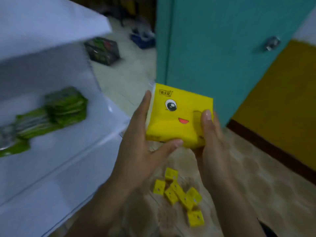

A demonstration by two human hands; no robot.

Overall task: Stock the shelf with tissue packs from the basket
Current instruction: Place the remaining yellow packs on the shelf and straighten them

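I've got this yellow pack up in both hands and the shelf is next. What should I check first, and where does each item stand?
1. Grip: left hand and right hand both hold the yellow tissue pack, thumbs on its printed face: ok.
2. Wrapper looks whole: ok.
3. Landing spot: the white shelf shows bare board to the right of the green packs: ok.
4. Path: nothing lies between the pack and the shelf edge: ok.
5. Room behind the green packs: view blurred: cannot tell.
6. Remaining stock: small yellow packs lie below the hands: ok. Whether they sit in a basket: cannot tell.
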